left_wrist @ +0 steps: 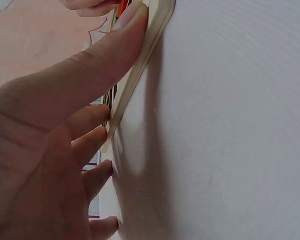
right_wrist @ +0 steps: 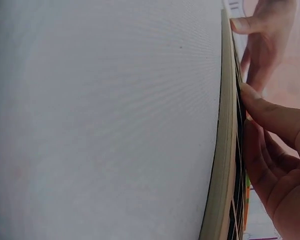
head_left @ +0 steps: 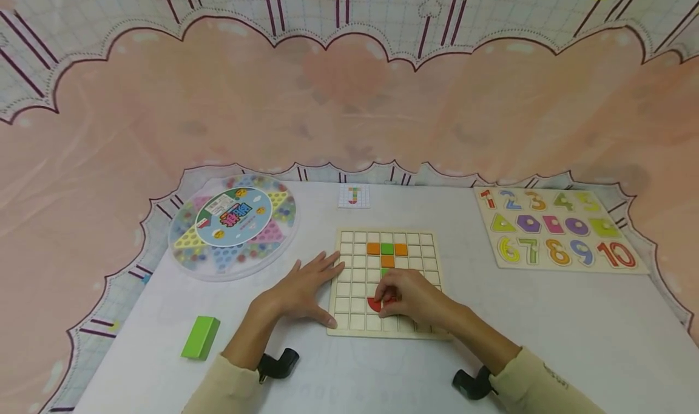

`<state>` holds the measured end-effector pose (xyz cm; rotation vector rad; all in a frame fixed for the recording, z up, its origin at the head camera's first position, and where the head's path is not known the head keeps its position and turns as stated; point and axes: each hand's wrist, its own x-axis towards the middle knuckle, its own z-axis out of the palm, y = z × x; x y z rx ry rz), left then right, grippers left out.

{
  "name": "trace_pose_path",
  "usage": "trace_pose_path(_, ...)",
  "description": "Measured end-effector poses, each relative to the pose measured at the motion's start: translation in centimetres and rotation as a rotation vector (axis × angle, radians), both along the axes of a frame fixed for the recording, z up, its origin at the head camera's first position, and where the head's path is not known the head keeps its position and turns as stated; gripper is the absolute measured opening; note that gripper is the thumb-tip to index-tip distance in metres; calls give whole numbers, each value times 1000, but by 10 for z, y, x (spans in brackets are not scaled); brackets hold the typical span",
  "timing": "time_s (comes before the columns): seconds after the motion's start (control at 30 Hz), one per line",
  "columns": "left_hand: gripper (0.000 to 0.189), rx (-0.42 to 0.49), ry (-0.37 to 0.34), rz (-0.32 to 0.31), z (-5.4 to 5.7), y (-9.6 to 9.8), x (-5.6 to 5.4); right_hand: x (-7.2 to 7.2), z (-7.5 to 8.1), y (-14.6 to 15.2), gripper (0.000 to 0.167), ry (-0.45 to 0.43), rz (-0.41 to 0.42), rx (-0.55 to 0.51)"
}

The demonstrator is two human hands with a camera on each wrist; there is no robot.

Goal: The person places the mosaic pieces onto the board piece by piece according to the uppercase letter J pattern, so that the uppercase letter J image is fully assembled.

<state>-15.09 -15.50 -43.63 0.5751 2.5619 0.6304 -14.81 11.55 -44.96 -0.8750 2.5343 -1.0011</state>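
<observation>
A wooden grid board (head_left: 349, 320) lies flat on the white table. Orange squares (head_left: 401, 249) and green squares (head_left: 387, 249) sit in some of its cells. My left hand (head_left: 297, 289) is spread along the board's left side, its thumb touching the rim near the front left corner, as the left wrist view also shows. Over the lower middle of the grid, my right hand (head_left: 412, 295) pinches a small red piece between thumb and fingers, which partly cover it. A red rounded piece (head_left: 374, 305) shows at the fingertips. The right wrist view sees these fingers edge-on at the board's surface.
Behind the board lies a small pattern card (head_left: 354, 196). A round Chinese-checkers-style box (head_left: 233, 229) stands at back left, a green block (head_left: 200, 337) at front left. At the right is a number and shape puzzle board (head_left: 562, 230). A patterned cloth hangs behind.
</observation>
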Motion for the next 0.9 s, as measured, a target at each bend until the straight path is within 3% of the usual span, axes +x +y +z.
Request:
trace_pose_path(0.47, 112, -5, 22, -16, -4, 2, -6, -2, 8, 11, 19, 21, -79, -56)
trace_pose_path(0.73, 114, 109, 18, 13, -11, -16, 7, 1, 14, 36, 11, 27, -167, -74)
trace_pose_path(0.9, 108, 149, 118, 42, -3, -21, 6, -7, 18, 47, 12, 32, -277, -35)
